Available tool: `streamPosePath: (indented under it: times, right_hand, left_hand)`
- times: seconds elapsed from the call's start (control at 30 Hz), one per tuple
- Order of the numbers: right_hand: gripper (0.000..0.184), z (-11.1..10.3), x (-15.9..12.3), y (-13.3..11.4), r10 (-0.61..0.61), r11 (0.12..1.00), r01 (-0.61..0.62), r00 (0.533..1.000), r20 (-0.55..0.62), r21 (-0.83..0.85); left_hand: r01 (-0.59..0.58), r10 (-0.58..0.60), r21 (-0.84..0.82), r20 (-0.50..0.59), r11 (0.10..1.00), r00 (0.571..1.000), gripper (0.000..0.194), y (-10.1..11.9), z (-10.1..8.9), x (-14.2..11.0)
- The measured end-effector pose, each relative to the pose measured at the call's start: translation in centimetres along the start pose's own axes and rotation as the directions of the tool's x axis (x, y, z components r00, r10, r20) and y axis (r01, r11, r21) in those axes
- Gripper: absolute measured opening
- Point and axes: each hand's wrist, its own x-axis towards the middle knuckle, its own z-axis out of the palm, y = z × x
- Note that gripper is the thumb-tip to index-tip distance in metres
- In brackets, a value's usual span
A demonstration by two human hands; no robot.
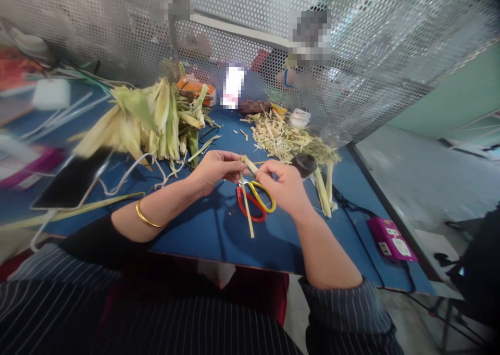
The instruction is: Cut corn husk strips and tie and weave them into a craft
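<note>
My left hand and my right hand meet above the blue table, both pinching a thin pale leaf strip that hangs down toward me. The fingers of both hands are closed on its upper end. Just under the strip lie scissors with one red and one yellow handle loop. A gold bangle sits on my left wrist.
A heap of green-yellow leaves lies at left, with cut scraps at the back centre. A phone with a white cable, a black round object, a magenta device and a perforated metal screen surround the spot. Behind the screen sits another person.
</note>
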Motion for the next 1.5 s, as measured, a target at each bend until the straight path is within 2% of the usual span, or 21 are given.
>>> streamPosePath:
  times: [0.1,0.2,0.37,0.53,0.63,0.73,0.87,1.0,1.07,1.13,1.27,1.37,1.5]
  right_hand:
    - [0.020,0.0,0.0,-0.1,-0.131,0.984,0.132,0.991,0.013,-0.117]
    - [0.020,0.0,0.0,-0.2,-0.182,0.965,0.184,0.983,0.029,-0.185]
    - [0.023,0.2,0.0,0.1,-0.143,0.969,0.141,0.990,0.005,-0.201]
    - [0.022,0.5,-0.1,0.2,-0.097,0.986,0.095,0.995,-0.007,-0.140]
    - [0.013,0.8,-0.1,0.1,-0.010,0.996,0.002,0.996,-0.091,-0.084]
    - [0.017,1.0,-0.2,0.1,0.030,0.998,-0.038,0.990,-0.141,-0.051]
    - [0.016,0.8,-0.3,0.1,-0.015,0.985,0.001,0.996,-0.082,-0.171]
    - [0.025,0.4,-0.3,0.1,-0.070,0.956,0.033,0.991,-0.118,-0.292]
    - [0.020,0.5,-0.1,0.2,-0.040,0.974,0.016,0.994,-0.098,-0.228]
    - [0.016,0.7,0.2,0.5,0.030,0.995,-0.031,0.999,-0.014,-0.098]
    - [0.017,0.9,0.7,0.8,0.182,0.960,-0.205,0.974,0.134,0.191]
    - [0.020,0.9,0.8,0.8,0.241,0.904,-0.272,0.961,0.134,0.330]
    - [0.019,0.8,0.8,0.8,0.275,0.840,-0.267,0.960,0.054,0.472]
  left_hand:
    - [-0.011,0.012,0.033,-0.021,0.999,1.000,0.015,-0.1,0.0,0.0]
    - [-0.022,0.023,0.049,-0.026,0.999,0.999,0.016,-0.1,0.1,0.0]
    - [-0.018,0.019,0.065,-0.017,0.998,1.000,0.019,-0.2,0.1,0.0]
    - [0.038,-0.038,0.000,0.031,0.999,0.999,0.017,-0.1,0.0,-0.1]
    - [-0.001,-0.001,0.047,0.039,0.999,0.999,0.015,-0.1,0.2,-0.2]
    - [-0.048,0.039,0.145,0.063,0.988,0.997,0.015,-0.2,0.5,-0.4]
    - [-0.072,0.047,0.247,0.102,0.966,0.994,0.015,-0.4,0.8,-0.5]
    - [-0.043,0.012,0.267,0.114,0.963,0.993,0.013,-0.5,0.9,-0.6]
    - [-0.022,-0.017,0.285,0.135,0.958,0.991,0.011,-0.6,1.0,-0.6]
    - [-0.005,-0.052,0.302,0.182,0.953,0.982,0.010,-0.8,1.0,-0.7]
    - [0.003,-0.096,0.325,0.272,0.946,0.957,0.015,-1.0,1.2,-0.7]
    - [-0.008,-0.125,0.347,0.360,0.938,0.925,0.016,-0.9,1.1,-0.7]
    - [0.005,-0.197,0.383,0.465,0.924,0.863,0.016,-0.6,0.9,-0.9]
